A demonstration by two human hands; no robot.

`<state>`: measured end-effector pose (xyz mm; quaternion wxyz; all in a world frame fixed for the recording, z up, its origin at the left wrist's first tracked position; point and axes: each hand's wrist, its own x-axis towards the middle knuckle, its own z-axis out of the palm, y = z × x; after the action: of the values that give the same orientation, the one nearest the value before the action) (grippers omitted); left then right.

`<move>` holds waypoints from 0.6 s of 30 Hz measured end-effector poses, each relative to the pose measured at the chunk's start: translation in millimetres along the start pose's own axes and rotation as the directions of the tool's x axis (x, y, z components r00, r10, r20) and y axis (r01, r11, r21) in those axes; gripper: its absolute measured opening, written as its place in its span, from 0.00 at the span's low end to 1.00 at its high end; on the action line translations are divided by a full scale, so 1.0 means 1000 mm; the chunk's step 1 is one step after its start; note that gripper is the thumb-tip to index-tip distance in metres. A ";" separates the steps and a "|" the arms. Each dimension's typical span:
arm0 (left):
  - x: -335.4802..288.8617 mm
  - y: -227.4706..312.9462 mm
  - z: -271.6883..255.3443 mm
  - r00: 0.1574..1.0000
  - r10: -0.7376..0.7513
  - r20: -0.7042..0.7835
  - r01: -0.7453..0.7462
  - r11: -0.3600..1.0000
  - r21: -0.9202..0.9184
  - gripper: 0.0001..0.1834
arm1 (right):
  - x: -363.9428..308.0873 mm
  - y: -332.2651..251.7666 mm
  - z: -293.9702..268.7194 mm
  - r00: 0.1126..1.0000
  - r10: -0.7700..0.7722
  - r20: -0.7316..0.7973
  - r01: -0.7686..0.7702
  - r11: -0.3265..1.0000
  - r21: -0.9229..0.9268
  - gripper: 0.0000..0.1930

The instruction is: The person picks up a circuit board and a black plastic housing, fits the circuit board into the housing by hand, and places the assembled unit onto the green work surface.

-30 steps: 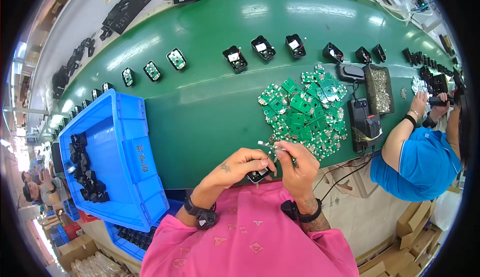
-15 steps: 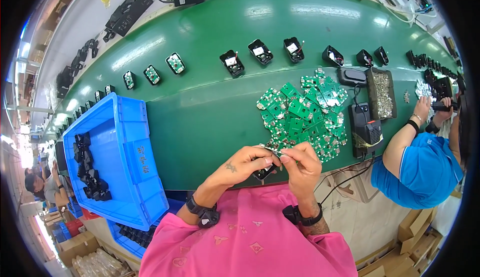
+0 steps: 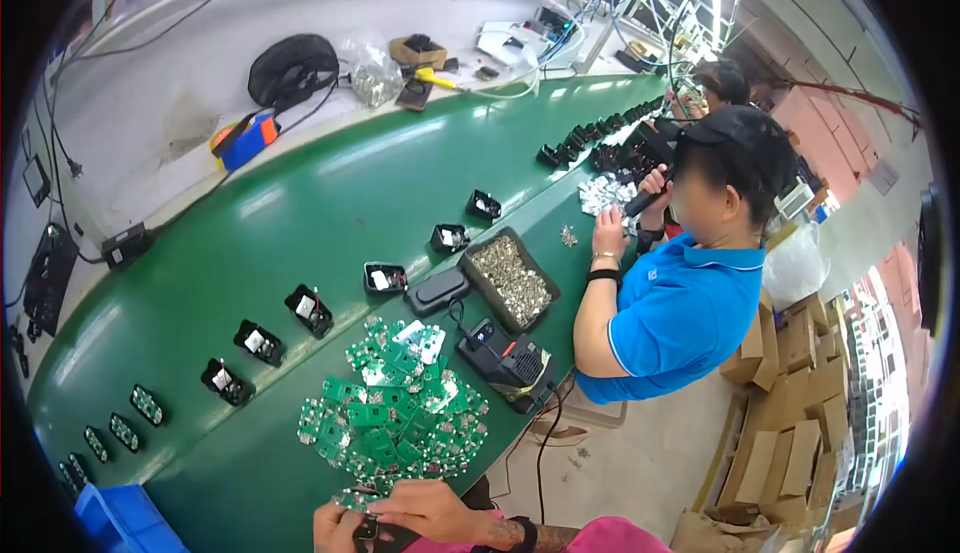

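Close to my body at the lower edge, my left hand (image 3: 336, 529) and my right hand (image 3: 432, 509) meet with their fingers closed. Between the fingertips is a small green circuit board (image 3: 354, 499), which my right fingers pinch. Under it a small black plastic case (image 3: 394, 537) shows in part, with my left fingers round it; the lower edge of the picture cuts it off. Just beyond my hands lies a heaped pile of green circuit boards (image 3: 385, 428).
Black cases (image 3: 258, 342) with wires line the green table (image 3: 330, 188). A tray of small metal parts (image 3: 512, 278), a black powered device (image 3: 505, 358) and a cable stand right of the pile. A blue bin (image 3: 125, 521) is lower left. At right, a co-worker in blue (image 3: 690, 303) holds a black tool.
The view has swung to the right, bringing the co-worker and cardboard boxes further in, while most of the blue bin has left the picture. My hands still hold the board and case together.
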<state>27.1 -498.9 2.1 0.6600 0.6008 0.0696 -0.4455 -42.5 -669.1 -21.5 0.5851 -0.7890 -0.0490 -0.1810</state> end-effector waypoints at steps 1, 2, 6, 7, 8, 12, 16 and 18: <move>-0.001 0.016 0.008 0.999 -0.005 -0.036 0.006 1.000 0.026 0.08 | 0.004 -0.001 -0.001 1.000 -0.018 -0.011 0.018 1.000 -0.019 0.11; 0.008 0.010 0.003 1.000 -0.005 -0.018 0.004 1.000 -0.025 0.09 | 0.008 -0.002 0.000 0.997 -0.072 -0.026 0.072 0.997 -0.002 0.11; 0.012 -0.003 -0.010 1.000 0.008 0.013 -0.007 0.999 -0.053 0.10 | 0.025 -0.013 -0.004 0.989 -0.143 -0.025 0.138 0.977 -0.163 0.05; 0.010 -0.006 -0.006 0.994 0.006 -0.112 -0.021 0.991 -0.133 0.12 | 0.025 -0.013 -0.004 0.984 -0.169 -0.049 0.158 0.971 -0.178 0.05; 0.008 -0.008 -0.001 0.974 0.003 -0.227 -0.050 0.979 -0.198 0.15 | 0.021 -0.013 -0.006 0.983 -0.180 -0.024 0.171 0.963 -0.206 0.06; 0.003 -0.005 0.012 0.984 0.053 -0.170 -0.069 0.994 -0.089 0.19 | 0.006 -0.023 -0.014 0.986 -0.159 -0.039 0.150 0.972 -0.178 0.06; 0.013 -0.016 0.009 0.986 0.162 -0.037 -0.160 0.986 0.053 0.21 | -0.014 -0.035 -0.029 0.987 -0.093 -0.130 0.087 0.995 -0.049 0.06; 0.016 -0.023 0.003 0.992 0.124 -0.009 -0.123 0.992 0.042 0.24 | -0.026 -0.039 -0.035 0.983 -0.110 -0.150 0.104 0.993 -0.051 0.07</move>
<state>20.1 -506.7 -24.5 0.6734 0.6201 0.0271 -0.4016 -86.0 -686.6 13.4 0.5594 -0.7815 -0.0425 -0.2730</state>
